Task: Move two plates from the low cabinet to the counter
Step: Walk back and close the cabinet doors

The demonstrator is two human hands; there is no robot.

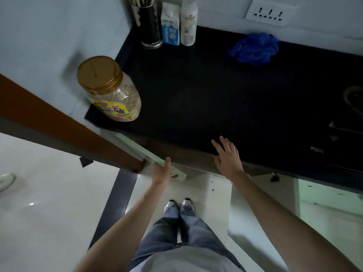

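Black counter fills centre and right of frame, front edge running lower right. On it, near left edge: clear jar of grain with gold lid. Upper centre, back corner: dark utensil holder, blue-white carton just beside it, white bottle just beside carton. Upper right: crumpled blue cloth. Far right: stove burner, partly cut off. Pale tiled floor lower left.

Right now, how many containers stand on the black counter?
4: a clear plastic jar with a gold lid at the near left edge; a dark utensil holder, blue-white carton and white bottle in the back corner.
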